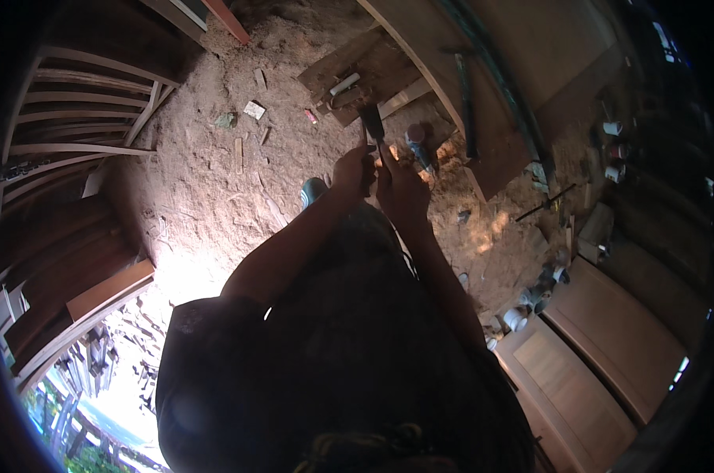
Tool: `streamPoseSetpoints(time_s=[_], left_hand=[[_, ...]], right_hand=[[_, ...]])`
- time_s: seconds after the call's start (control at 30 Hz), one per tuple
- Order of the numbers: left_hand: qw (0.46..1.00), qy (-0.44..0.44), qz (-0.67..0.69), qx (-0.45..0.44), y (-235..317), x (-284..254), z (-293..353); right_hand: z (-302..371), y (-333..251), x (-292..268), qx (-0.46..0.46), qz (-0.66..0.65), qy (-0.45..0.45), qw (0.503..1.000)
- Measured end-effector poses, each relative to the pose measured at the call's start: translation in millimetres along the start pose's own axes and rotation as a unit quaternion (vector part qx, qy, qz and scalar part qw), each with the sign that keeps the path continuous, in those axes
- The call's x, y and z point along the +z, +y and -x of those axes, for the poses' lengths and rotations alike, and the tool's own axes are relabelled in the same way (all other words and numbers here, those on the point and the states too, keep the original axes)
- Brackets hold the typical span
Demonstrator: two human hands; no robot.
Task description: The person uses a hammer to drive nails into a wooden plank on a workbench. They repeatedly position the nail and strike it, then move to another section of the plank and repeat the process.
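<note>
My left hand [352,170] and my right hand [403,192] are close together in front of my body, above the ground. Fingers of the right hand are closed around the lower end of a dark, flat-headed tool [371,121], whose exact kind is too dim to tell. The left hand is closed beside it, near a thin upright strip; what it grips is unclear. Just beyond the tool, wooden boards [335,65] lie on the ground with a pale cylinder [344,84] on them. Right of my hands is a pale and blue object [418,145].
A bench with a large board [546,47] stands at the far right, a dark long-handled hammer [467,106] on it. Slatted wooden frames [89,110] line the left. Wooden panels [562,386] lie at the lower right near white containers [516,318]. Scraps litter the sawdust-covered ground [207,150].
</note>
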State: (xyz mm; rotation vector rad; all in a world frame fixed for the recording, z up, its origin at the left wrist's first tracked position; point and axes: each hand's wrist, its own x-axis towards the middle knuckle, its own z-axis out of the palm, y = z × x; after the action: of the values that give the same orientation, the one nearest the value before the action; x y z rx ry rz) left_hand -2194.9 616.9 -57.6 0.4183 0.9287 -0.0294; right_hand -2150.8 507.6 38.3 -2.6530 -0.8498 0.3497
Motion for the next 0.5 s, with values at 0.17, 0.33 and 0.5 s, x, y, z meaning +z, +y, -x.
streamPoseSetpoints(time_s=[0.17, 0.33, 0.5], left_hand=[[0.998, 0.028, -0.031, 0.047, -7, 3, -3], [0.986, 0.075, -0.112, 0.093, -8, 14, 7], [0.986, 0.063, -0.116, 0.1, -12, 10, -1]], right_hand=[[19, -7, -13, 0.02, 0.061, -0.044, 0.997], [13, -12, -14, 0.039, 0.043, -0.05, 0.997], [20, -8, -3, 0.024, 0.028, -0.032, 0.999]])
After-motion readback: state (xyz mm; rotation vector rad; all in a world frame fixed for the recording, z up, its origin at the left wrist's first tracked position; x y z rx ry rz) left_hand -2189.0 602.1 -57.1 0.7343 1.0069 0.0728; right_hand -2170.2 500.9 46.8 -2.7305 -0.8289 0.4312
